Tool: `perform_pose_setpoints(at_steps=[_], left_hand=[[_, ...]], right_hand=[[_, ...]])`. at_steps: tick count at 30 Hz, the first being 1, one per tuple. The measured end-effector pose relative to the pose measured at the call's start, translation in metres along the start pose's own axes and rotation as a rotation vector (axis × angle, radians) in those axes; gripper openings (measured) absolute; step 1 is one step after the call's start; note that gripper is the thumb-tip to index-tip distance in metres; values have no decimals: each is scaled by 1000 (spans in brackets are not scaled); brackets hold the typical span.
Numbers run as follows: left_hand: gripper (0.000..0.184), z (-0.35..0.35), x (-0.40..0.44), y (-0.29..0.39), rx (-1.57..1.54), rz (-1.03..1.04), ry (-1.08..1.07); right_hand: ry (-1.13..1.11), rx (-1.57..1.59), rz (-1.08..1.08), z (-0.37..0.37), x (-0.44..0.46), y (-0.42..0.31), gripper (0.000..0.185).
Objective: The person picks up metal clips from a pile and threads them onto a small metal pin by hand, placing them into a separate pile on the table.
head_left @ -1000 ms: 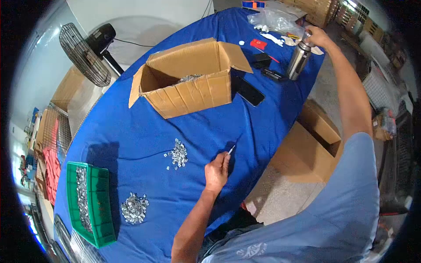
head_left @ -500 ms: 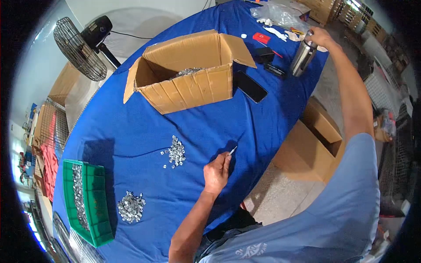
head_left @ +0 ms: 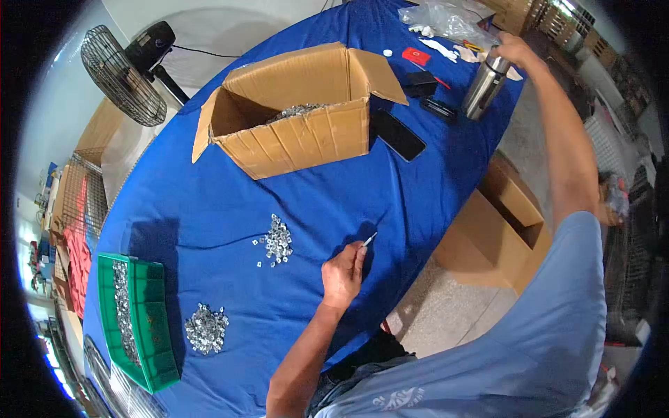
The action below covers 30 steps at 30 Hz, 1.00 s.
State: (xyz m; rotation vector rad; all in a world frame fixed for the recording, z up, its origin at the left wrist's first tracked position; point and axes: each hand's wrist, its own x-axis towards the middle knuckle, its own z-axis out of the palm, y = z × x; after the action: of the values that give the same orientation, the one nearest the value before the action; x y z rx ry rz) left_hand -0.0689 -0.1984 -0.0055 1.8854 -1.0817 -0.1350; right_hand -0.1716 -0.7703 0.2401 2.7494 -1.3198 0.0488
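Note:
My left hand (head_left: 340, 276) rests over the blue cloth, its fingers closed on a thin, pale, pen-like tool (head_left: 369, 240) whose pointed end sticks out past the fingertips. At the upper right, my right hand (head_left: 516, 53) is closed round the top of a steel thermos bottle (head_left: 483, 92). Whether the bottle's base touches the cloth I cannot tell. A loose pile of small shiny metal pieces (head_left: 278, 240) lies left of my left hand. Nearer the green bin (head_left: 155, 320), which holds more such pieces, is a second pile (head_left: 207, 328).
A cardboard box (head_left: 300, 143) with metal pieces inside stands at the back. Beside it lie a phone (head_left: 400, 136), a black case (head_left: 437, 109) and a red packet (head_left: 416, 57). A fan (head_left: 125, 76) stands at the left; another carton (head_left: 488, 240) is on the floor.
My right hand has shifted slightly up and right at the bottle's top. My left hand keeps its hold on the pen-like tool. The whole view has moved slightly.

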Motion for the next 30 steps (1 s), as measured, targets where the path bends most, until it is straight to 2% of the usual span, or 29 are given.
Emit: perform_pose_setpoints(at_steps=[2, 5, 7, 9, 12, 13, 14, 16, 17, 20, 24, 26, 27, 28, 30], left_hand=[[14, -1, 0, 2, 2, -22, -11], [14, -2, 0, 3, 9, -34, -24], [13, -2, 0, 3, 11, -27, -26], [13, -3, 0, 4, -11, -28, -23], [12, -2, 1, 5, -22, -19, -6], [12, -3, 1, 5, -21, -22, -1], [12, -3, 1, 6, -25, -27, -8], [12, -3, 1, 5, -27, -30, -13], [12, -2, 1, 4, -29, -30, -15], [12, -2, 1, 4, -27, -26, -17], [12, 1, 1, 2, -36, 3, 13], [13, 0, 0, 2, -31, -8, 1], [13, 0, 0, 2, -28, -19, -12], [13, 0, 0, 1, -27, -20, -11], [13, 0, 1, 2, -15, 18, 3]], right_hand=[[36, -138, 213, -17, -33, -34, 90], [66, -73, 313, -21, -44, -44, 91], [142, -74, 307, -8, -31, -30, 89], [79, 9, -28, 3, -8, -4, 87], [29, -5, 13, 1, -9, -1, 87], [59, -119, 160, -7, -22, -20, 85], [60, -120, 155, -12, -33, -33, 85], [81, -23, 318, -18, -47, -47, 85], [81, -22, 316, -14, -40, -41, 85], [123, 103, 8, 14, 6, 11, 85], [107, -51, 11, 1, -15, -5, 83], [100, -101, 232, -15, -48, -40, 83], [102, -94, 260, -13, -45, -39, 79], [102, -94, 258, -5, -34, -30, 79], [197, -9, 108, 16, -7, -1, 78]])
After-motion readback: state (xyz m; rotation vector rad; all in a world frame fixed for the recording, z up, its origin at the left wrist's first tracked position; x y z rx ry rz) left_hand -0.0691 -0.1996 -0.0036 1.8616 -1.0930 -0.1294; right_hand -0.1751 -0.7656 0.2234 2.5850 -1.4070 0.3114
